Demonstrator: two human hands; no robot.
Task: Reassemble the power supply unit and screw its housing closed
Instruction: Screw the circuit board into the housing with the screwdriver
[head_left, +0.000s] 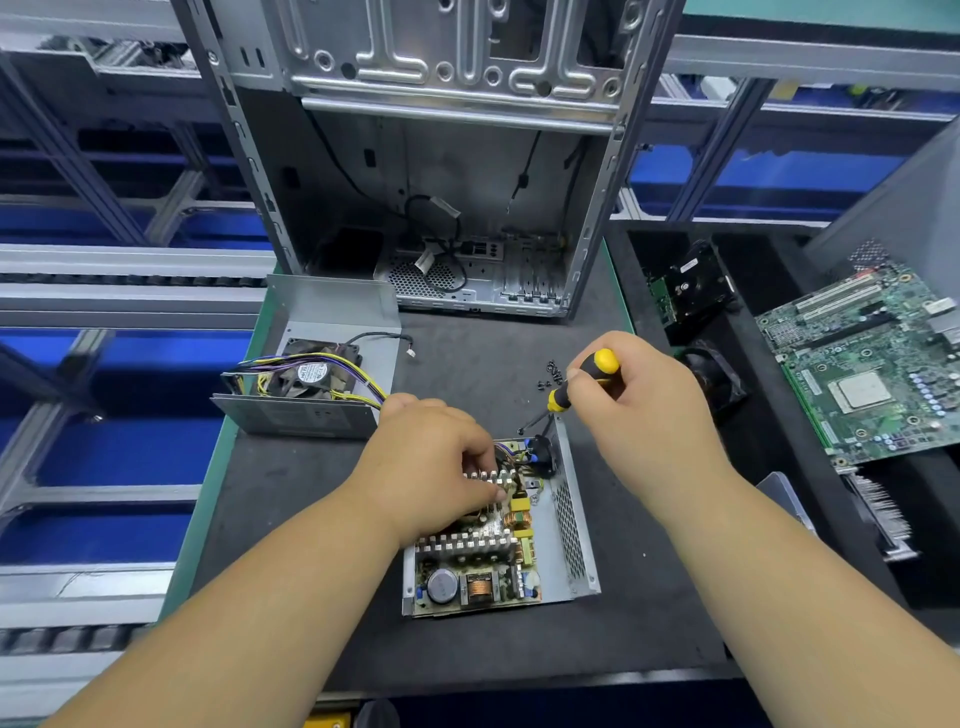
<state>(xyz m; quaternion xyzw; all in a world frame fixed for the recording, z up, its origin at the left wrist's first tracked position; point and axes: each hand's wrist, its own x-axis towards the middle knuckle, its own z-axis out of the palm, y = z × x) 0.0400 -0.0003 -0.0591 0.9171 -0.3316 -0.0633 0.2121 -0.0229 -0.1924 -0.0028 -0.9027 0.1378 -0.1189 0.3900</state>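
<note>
Head view is showing your right hand (631, 400) gripping the screwdriver (576, 387), its tip carrying a screw (521, 431) just beyond your left hand (441, 457), whose curled fingers are pressing the circuit board (483, 545). Keep pressing while you are lowering the tip straight.

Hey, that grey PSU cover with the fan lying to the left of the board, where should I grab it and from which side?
Grip the cover by its near upright wall, coming from above and the near side. That wall looks flat, bare and faces you, with its top edge exposed. Avoid the open top: the fan and the yellow and purple wires lie inside and spill over the right end.
</note>
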